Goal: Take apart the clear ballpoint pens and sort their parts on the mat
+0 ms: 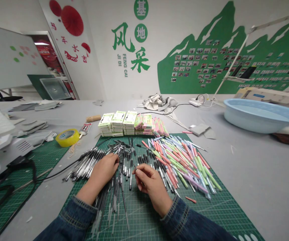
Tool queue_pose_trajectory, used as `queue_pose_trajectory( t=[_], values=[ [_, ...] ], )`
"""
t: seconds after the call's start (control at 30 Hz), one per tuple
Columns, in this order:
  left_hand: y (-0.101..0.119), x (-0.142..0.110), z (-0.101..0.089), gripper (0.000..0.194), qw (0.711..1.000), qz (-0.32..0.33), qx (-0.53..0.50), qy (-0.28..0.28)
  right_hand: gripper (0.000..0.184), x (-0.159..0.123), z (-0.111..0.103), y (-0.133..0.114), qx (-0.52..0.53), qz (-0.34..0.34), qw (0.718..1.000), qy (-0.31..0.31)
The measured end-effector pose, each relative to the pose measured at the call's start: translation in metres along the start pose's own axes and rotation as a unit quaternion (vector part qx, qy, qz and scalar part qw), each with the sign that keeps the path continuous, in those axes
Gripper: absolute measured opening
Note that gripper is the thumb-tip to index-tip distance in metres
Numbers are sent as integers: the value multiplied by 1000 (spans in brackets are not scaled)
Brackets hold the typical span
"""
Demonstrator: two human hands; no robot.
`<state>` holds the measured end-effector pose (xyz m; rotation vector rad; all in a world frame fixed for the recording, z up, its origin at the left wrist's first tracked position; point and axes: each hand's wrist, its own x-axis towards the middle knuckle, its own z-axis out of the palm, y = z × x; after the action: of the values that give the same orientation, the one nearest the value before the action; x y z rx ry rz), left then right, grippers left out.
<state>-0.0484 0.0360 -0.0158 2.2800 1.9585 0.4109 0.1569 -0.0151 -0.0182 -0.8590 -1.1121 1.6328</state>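
My left hand point(106, 167) reaches into a pile of clear pen barrels and black pen parts point(84, 164). Its fingers curl downward, and whatever they hold is hidden. Thin ink refills point(113, 199) lie below that hand on the green cutting mat point(144, 217). Thumb and fingertips of my right hand point(151, 182) are pinched together on a small dark piece too small to name. Between the hands are black pen caps point(127, 155) and short clear pens with black ends point(130, 179). Right of my right hand spreads a heap of pastel pens point(182, 157).
Stacked small boxes point(117, 122) stand at the mat's back edge. Yellow tape point(67, 138) and a white machine point(16, 150) are on the left. A blue basin point(260, 115) sits at the back right, and cloth scraps point(157, 102) lie near the wall.
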Motion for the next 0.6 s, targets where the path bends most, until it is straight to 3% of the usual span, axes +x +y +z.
queue_pose_trajectory(
  t=[0.1,0.17,0.23,0.3,0.4,0.47,0.6],
  values=[
    [0,-1,-5,11,994,-25,-101,39,26,1,0,1,2,0,1000,2],
    [4,-3,-8,20,967,-48,-243,60,24,2,-1,2,3,-1,1000,2],
    [13,-7,-10,29,902,-84,-419,55,23,2,-1,4,3,-1,1000,0],
    [26,-11,-10,33,814,-123,-567,33,23,3,-1,5,5,-4,1000,-2],
    [44,-17,-8,31,714,-155,-683,6,23,3,-1,6,2,-10,1000,-2],
    [52,-20,-8,28,686,-157,-710,-9,23,4,-2,7,-2,-14,1000,-1],
    [59,-22,-9,24,678,-152,-718,-18,22,5,-2,10,-18,-26,999,2]
  ],
)
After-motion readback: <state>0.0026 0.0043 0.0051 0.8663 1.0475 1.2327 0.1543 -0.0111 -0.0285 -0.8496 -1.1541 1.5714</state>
